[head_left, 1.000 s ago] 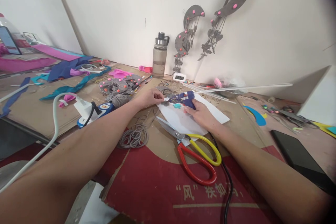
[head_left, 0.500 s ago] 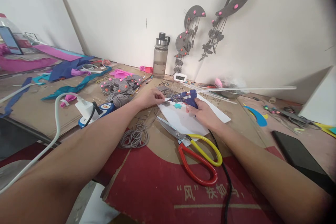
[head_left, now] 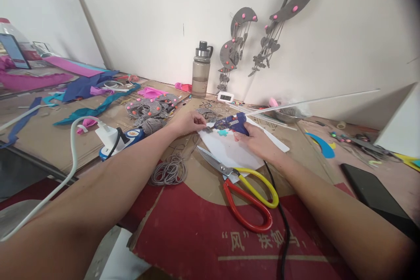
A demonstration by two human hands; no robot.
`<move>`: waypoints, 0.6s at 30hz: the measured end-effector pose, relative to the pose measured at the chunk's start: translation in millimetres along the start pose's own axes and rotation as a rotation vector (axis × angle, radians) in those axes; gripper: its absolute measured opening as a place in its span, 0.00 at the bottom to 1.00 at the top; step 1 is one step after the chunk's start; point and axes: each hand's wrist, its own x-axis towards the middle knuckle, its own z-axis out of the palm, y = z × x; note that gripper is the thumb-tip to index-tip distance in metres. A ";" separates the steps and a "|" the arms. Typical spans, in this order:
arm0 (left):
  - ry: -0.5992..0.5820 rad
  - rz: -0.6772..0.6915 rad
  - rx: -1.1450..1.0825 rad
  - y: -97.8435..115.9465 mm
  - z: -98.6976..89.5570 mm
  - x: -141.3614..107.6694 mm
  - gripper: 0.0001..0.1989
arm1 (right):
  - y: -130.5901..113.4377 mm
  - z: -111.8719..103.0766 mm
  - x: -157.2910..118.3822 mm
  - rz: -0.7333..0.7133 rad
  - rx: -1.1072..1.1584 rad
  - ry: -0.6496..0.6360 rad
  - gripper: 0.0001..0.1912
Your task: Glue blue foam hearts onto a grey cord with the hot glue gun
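Observation:
My right hand is closed round a blue hot glue gun, its nozzle pointing left and a long clear glue stick sticking out of its back. Just left of the nozzle, my left hand pinches at a small dark grey piece, which looks like felt, at the edge of a white sheet. A small turquoise cutout lies on that sheet below the gun. Scissors with one red and one yellow handle rest in front, partly over the sheet.
Grey cord lies coiled by my left forearm, near a power strip with a white plug. A water bottle and small clock stand by the wall. A phone lies at right. Grey moon-shaped hangings hang behind.
The glue gun has tilted, so the rear end of its glue stick points higher. My left hand stays almost in place by the grey piece.

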 end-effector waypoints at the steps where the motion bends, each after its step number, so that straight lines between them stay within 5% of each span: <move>1: -0.003 0.001 -0.005 0.4 0.0 0.0 0.13 | 0.6 0.3 0.2 -0.012 0.011 0.009 0.19; 18: -0.008 -0.030 -0.003 7.1 -1.3 -1.8 0.12 | 1.2 3.1 -1.1 0.007 -0.021 -0.006 0.22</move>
